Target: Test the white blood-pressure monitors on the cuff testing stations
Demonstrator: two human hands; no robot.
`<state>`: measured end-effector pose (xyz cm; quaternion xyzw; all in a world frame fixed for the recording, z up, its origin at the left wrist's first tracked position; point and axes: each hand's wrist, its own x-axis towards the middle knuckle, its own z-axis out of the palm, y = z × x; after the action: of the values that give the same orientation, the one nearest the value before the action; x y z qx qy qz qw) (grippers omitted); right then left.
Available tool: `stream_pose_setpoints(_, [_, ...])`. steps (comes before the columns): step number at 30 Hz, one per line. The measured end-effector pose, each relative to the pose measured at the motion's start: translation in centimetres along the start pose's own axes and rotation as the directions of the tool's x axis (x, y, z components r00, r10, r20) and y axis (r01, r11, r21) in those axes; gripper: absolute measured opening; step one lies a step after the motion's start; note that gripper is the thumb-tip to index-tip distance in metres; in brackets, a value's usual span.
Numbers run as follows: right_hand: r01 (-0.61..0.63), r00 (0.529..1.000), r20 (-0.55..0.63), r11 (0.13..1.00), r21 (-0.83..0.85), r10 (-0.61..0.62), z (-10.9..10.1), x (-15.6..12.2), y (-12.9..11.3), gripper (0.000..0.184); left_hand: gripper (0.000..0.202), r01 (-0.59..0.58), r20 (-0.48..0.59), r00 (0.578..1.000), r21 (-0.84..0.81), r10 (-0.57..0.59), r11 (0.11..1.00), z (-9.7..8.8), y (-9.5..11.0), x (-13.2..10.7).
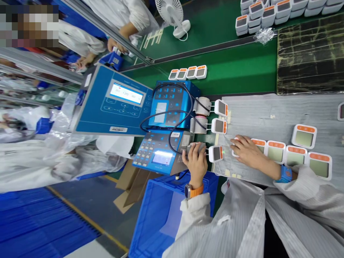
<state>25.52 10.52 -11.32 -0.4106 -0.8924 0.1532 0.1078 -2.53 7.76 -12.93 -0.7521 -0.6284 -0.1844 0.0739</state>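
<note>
My left hand (197,161) is curled over a grey cuff (201,146) on a cylinder beside the lower blue tester (158,152). From that cuff, short white tubing reaches a white blood pressure monitor (215,154) with an orange strip; a small green light glows near it. My right hand (248,152) covers most of another monitor (234,153) at the left end of a row, its fingers bent round the casing. Several like monitors (276,152) continue that row under my right forearm. Two more connected monitors (221,108) (219,126) lie by light-coloured cuffs (201,106).
A large blue pressure instrument (115,104) and another blue tester (169,104) stand left, with black cables looping over them. A blue crate (158,215) sits below the bench edge. Farther back are a fan (172,14), stacked monitors (268,16), a dark taped slab (309,53) and co-workers.
</note>
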Motion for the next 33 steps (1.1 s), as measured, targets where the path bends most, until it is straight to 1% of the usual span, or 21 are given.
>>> stream_pose_setpoints(2, [0.011, 1.000, -0.017, 1.000, -0.004, -0.011, 0.2, -0.3, 0.0, 0.047, 0.030, 0.007, 0.011, 1.000, -0.023, -0.006, 1.000, 0.4, -0.3, 0.3])
stream_pose_setpoints(4, [0.006, 0.999, -0.037, 1.000, -0.011, -0.006, 0.6, -0.6, 0.0, 0.051, 0.030, -0.010, -0.003, 1.000, -0.014, 0.010, 1.000, 0.5, -0.4, 0.6])
stream_pose_setpoints(7, [0.006, 0.998, -0.055, 1.000, -0.023, -0.007, 1.1, -0.8, 0.0, 0.054, 0.029, -0.037, -0.065, 0.997, 0.027, 0.038, 0.999, 0.9, -0.3, 0.7])
stream_pose_setpoints(9, [0.009, 0.998, -0.055, 1.000, -0.022, -0.010, 1.2, -0.8, 0.0, 0.054, 0.028, -0.033, -0.117, 0.992, 0.041, 0.038, 0.999, 1.3, -0.1, 0.7])
stream_pose_setpoints(12, [0.004, 0.999, -0.046, 1.000, -0.011, -0.005, 1.1, -0.9, 0.2, 0.056, 0.028, -0.025, -0.186, 0.982, 0.033, 0.030, 0.999, 1.6, 0.3, 0.3])
stream_pose_setpoints(14, [-0.003, 0.999, -0.037, 1.000, 0.000, 0.003, 1.1, -1.0, 0.1, 0.056, 0.030, -0.040, -0.197, 0.980, 0.002, 0.040, 0.999, 1.5, 0.5, 0.0])
stream_pose_setpoints(16, [-0.028, 0.999, -0.040, 1.000, 0.004, 0.029, 1.2, -0.7, -0.6, 0.058, 0.034, -0.072, -0.138, 0.988, -0.048, 0.064, 0.996, 0.9, 0.6, -0.1])
stream_pose_setpoints(18, [-0.053, 0.997, -0.053, 0.999, 0.015, 0.053, 1.3, 0.1, -1.8, 0.065, 0.038, -0.106, -0.022, 0.994, -0.096, 0.104, 0.990, -0.1, 0.7, 0.1])
stream_pose_setpoints(20, [-0.056, 0.997, -0.057, 0.997, 0.050, 0.059, 1.5, 1.5, -3.3, 0.075, 0.041, -0.133, 0.096, 0.985, -0.125, 0.145, 0.983, -1.2, 0.8, 0.6])
stream_pose_setpoints(22, [-0.059, 0.997, -0.040, 0.992, 0.108, 0.063, 1.7, 3.2, -4.6, 0.079, 0.039, -0.155, 0.188, 0.965, -0.143, 0.181, 0.977, -2.0, 0.8, 1.1])
stream_pose_setpoints(24, [-0.084, 0.996, -0.002, 0.980, 0.179, 0.086, 1.7, 4.7, -5.4, 0.075, 0.035, -0.169, 0.236, 0.951, -0.155, 0.202, 0.973, -2.3, 0.6, 1.6])
stream_pose_setpoints(25, [-0.098, 0.995, 0.028, 0.971, 0.218, 0.094, 1.5, 5.2, -5.5, 0.071, 0.031, -0.173, 0.229, 0.951, -0.157, 0.206, 0.972, -2.2, 0.5, 1.7])
stream_pose_setpoints(28, [-0.144, 0.987, 0.123, 0.915, 0.377, 0.104, 0.2, 5.6, -5.1, 0.064, 0.026, -0.157, 0.145, 0.974, -0.132, 0.175, 0.979, -1.5, 0.1, 1.9])
stream_pose_setpoints(29, [-0.168, 0.984, 0.125, 0.880, 0.443, 0.125, -0.3, 5.4, -4.7, 0.063, 0.026, -0.145, 0.119, 0.980, -0.120, 0.159, 0.982, -1.2, 0.1, 1.9])
stream_pose_setpoints(31, [-0.206, 0.975, 0.053, 0.776, 0.596, 0.218, -1.7, 4.7, -3.3, 0.064, 0.025, -0.114, 0.094, 0.988, -0.105, 0.124, 0.988, -0.8, 0.4, 1.9])
stream_pose_setpoints(33, [-0.210, 0.934, -0.033, 0.621, 0.755, 0.356, -3.2, 3.9, -0.9, 0.068, 0.021, -0.076, 0.090, 0.992, -0.130, 0.088, 0.989, -0.5, 1.0, 1.8])
